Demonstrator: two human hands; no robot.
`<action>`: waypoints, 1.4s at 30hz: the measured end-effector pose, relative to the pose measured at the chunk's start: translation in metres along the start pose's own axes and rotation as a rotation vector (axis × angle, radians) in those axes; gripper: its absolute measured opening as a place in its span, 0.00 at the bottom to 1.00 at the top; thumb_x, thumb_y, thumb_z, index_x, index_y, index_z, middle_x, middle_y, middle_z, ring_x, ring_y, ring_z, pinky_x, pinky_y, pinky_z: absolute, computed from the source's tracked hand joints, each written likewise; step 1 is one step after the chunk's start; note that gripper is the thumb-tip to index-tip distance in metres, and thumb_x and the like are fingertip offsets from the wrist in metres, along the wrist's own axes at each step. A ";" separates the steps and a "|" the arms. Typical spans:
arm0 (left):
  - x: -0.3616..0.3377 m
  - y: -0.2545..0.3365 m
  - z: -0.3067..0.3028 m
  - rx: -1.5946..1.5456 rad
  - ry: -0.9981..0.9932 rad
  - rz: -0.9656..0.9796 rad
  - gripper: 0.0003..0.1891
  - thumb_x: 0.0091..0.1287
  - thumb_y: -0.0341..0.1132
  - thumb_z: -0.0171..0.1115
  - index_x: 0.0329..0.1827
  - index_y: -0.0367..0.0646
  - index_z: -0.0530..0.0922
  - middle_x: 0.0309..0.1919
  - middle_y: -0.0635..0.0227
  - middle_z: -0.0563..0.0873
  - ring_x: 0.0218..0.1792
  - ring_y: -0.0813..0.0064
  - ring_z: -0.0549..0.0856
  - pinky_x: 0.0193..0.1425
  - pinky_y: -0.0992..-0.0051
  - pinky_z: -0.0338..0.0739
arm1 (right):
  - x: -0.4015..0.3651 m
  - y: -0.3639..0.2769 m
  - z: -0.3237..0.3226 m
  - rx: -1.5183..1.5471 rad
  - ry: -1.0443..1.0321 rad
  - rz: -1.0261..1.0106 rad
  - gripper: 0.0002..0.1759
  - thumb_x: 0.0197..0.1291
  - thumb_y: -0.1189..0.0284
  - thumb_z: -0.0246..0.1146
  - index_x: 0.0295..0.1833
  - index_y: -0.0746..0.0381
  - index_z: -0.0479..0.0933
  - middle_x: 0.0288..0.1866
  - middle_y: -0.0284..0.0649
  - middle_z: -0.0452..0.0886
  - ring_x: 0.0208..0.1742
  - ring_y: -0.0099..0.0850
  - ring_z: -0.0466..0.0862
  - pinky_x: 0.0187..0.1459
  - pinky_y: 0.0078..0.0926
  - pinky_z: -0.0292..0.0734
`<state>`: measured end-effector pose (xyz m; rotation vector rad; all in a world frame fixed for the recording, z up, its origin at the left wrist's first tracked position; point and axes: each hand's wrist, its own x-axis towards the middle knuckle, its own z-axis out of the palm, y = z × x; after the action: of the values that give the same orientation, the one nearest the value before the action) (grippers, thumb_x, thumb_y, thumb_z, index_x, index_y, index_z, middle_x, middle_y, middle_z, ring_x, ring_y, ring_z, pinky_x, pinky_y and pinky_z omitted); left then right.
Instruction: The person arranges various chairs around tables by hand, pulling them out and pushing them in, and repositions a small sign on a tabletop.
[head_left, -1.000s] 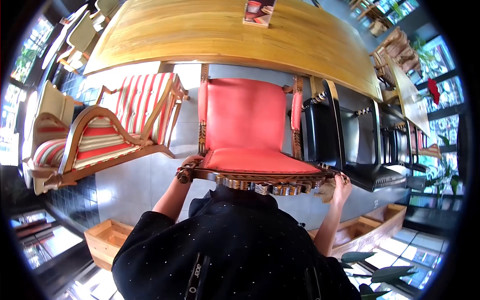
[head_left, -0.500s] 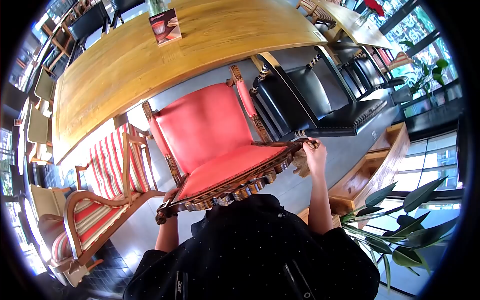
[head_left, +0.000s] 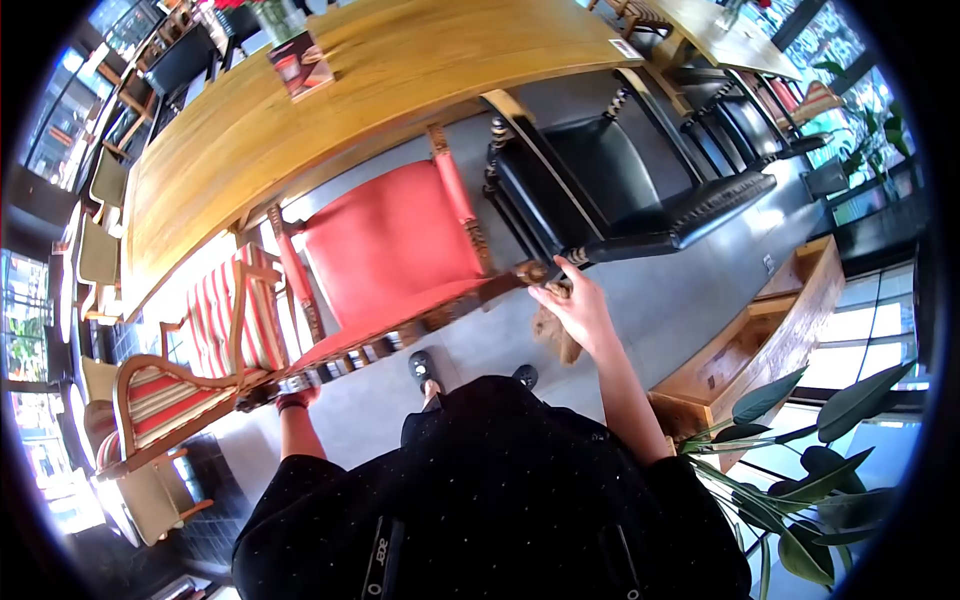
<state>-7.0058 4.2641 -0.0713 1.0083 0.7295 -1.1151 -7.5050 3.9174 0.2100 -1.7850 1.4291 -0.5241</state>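
A red chair (head_left: 390, 245) with a carved wooden frame faces the long wooden table (head_left: 420, 60). My right hand (head_left: 578, 303) grips the right end of the chair's carved top rail, thumb and fingers around the wood. At the rail's left end, my left hand (head_left: 298, 398) holds the carved wood from below, its fingers partly hidden. The rail is tilted, its right end higher in view. A brown furry or frayed thing (head_left: 556, 336) hangs under my right hand.
To the right are black chairs (head_left: 610, 170), an open wooden box shelf (head_left: 740, 350) and a leafy plant (head_left: 810, 480). A striped armchair (head_left: 180, 400) stands close at the left. A menu card (head_left: 300, 66) and flowers are on the table. My feet show on the grey floor.
The chair and both hands have moved left and nearer the table relative to my body. My feet and more floor have come into view below the rail.
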 end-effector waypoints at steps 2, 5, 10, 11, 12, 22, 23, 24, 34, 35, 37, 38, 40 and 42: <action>-0.019 -0.032 0.004 -0.201 0.097 -0.059 0.19 0.57 0.54 0.47 0.38 0.51 0.76 0.27 0.67 0.81 0.25 0.67 0.80 0.31 0.65 0.77 | -0.015 0.026 -0.043 0.237 -0.011 0.036 0.30 0.47 0.61 0.69 0.53 0.67 0.71 0.30 0.47 0.80 0.32 0.32 0.81 0.37 0.26 0.73; 0.012 -0.120 -0.021 -0.159 0.283 0.154 0.23 0.59 0.65 0.42 0.35 0.57 0.70 0.18 0.73 0.70 0.27 0.69 0.75 0.32 0.63 0.71 | -0.035 0.111 -0.110 0.451 0.193 0.195 0.24 0.50 0.69 0.68 0.50 0.71 0.73 0.28 0.38 0.79 0.30 0.21 0.78 0.35 0.17 0.72; 0.028 -0.318 0.063 0.186 0.198 -0.285 0.16 0.63 0.47 0.48 0.29 0.42 0.67 0.16 0.65 0.72 0.20 0.64 0.73 0.25 0.65 0.70 | -0.058 0.202 -0.226 0.683 0.458 0.390 0.17 0.54 0.71 0.64 0.47 0.69 0.75 0.29 0.38 0.79 0.31 0.25 0.80 0.36 0.17 0.74; 0.035 -0.341 0.092 0.362 0.006 -0.206 0.14 0.63 0.44 0.49 0.31 0.41 0.68 0.17 0.64 0.73 0.21 0.64 0.74 0.26 0.66 0.72 | -0.057 0.212 -0.243 0.699 0.489 0.387 0.16 0.54 0.71 0.63 0.47 0.68 0.75 0.29 0.38 0.79 0.32 0.26 0.80 0.36 0.17 0.75; 0.042 -0.365 0.124 0.534 -0.186 -0.127 0.11 0.64 0.41 0.51 0.34 0.40 0.70 0.18 0.64 0.74 0.22 0.63 0.75 0.28 0.67 0.74 | -0.054 0.220 -0.260 0.712 0.518 0.387 0.16 0.55 0.71 0.63 0.48 0.68 0.74 0.30 0.38 0.79 0.32 0.26 0.81 0.36 0.18 0.75; -0.058 -0.490 0.485 0.846 -0.415 -0.242 0.41 0.54 0.61 0.60 0.63 0.48 0.53 0.47 0.47 0.73 0.47 0.47 0.78 0.48 0.51 0.73 | 0.069 0.303 -0.371 0.773 0.595 0.263 0.18 0.57 0.69 0.61 0.50 0.68 0.73 0.36 0.43 0.79 0.37 0.29 0.80 0.38 0.22 0.76; -0.064 -0.508 0.510 0.827 -0.326 -0.258 0.44 0.51 0.64 0.61 0.64 0.50 0.53 0.52 0.47 0.70 0.51 0.47 0.75 0.49 0.50 0.73 | 0.091 0.312 -0.387 0.783 0.638 0.268 0.17 0.57 0.69 0.60 0.50 0.68 0.73 0.35 0.44 0.80 0.38 0.29 0.80 0.39 0.22 0.76; -0.066 -0.525 0.527 0.803 -0.233 -0.284 0.47 0.47 0.66 0.63 0.64 0.51 0.53 0.56 0.46 0.66 0.54 0.48 0.73 0.49 0.50 0.72 | 0.111 0.321 -0.402 0.786 0.678 0.277 0.17 0.58 0.68 0.60 0.49 0.67 0.73 0.35 0.44 0.80 0.38 0.29 0.79 0.39 0.22 0.75; -0.051 -0.574 0.540 0.597 -0.268 -0.300 0.12 0.61 0.43 0.61 0.30 0.43 0.80 0.23 0.73 0.82 0.22 0.79 0.81 0.23 0.81 0.73 | 0.257 0.393 -0.502 0.674 0.282 0.323 0.20 0.55 0.55 0.63 0.32 0.62 0.74 0.27 0.39 0.75 0.36 0.29 0.79 0.37 0.26 0.76; -0.053 -0.575 0.539 0.599 -0.265 -0.263 0.12 0.60 0.43 0.62 0.31 0.41 0.80 0.23 0.71 0.82 0.22 0.78 0.80 0.23 0.80 0.73 | 0.272 0.397 -0.510 0.657 0.222 0.367 0.21 0.55 0.53 0.61 0.36 0.62 0.75 0.30 0.39 0.76 0.36 0.28 0.78 0.39 0.25 0.75; -0.052 -0.582 0.525 0.431 -0.328 -0.306 0.13 0.61 0.42 0.61 0.34 0.39 0.80 0.26 0.68 0.83 0.22 0.76 0.81 0.24 0.79 0.74 | 0.294 0.407 -0.521 0.637 0.112 0.451 0.24 0.56 0.50 0.59 0.41 0.62 0.76 0.34 0.38 0.78 0.36 0.28 0.78 0.41 0.24 0.74; -0.064 -0.588 0.525 0.356 -0.318 -0.300 0.13 0.61 0.42 0.60 0.35 0.39 0.80 0.27 0.68 0.84 0.23 0.76 0.81 0.25 0.78 0.75 | 0.301 0.402 -0.522 0.637 0.060 0.484 0.25 0.57 0.49 0.58 0.42 0.62 0.76 0.35 0.38 0.79 0.37 0.28 0.78 0.42 0.23 0.74; -0.096 -0.593 0.534 0.197 -0.301 -0.275 0.13 0.62 0.42 0.59 0.36 0.39 0.80 0.29 0.67 0.85 0.24 0.75 0.82 0.28 0.77 0.76 | 0.317 0.385 -0.523 0.627 -0.052 0.541 0.26 0.57 0.48 0.57 0.45 0.62 0.76 0.37 0.37 0.79 0.37 0.27 0.78 0.42 0.23 0.74; -0.118 -0.598 0.535 0.176 -0.258 -0.120 0.12 0.60 0.41 0.59 0.37 0.40 0.80 0.31 0.66 0.85 0.28 0.73 0.83 0.35 0.74 0.79 | 0.334 0.377 -0.525 0.611 -0.159 0.604 0.28 0.58 0.47 0.55 0.48 0.61 0.77 0.40 0.36 0.80 0.37 0.27 0.77 0.43 0.22 0.73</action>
<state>-7.6164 3.7503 0.0732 0.9538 0.4950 -1.4032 -8.0271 3.4115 0.1920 -0.8426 1.4093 -0.4193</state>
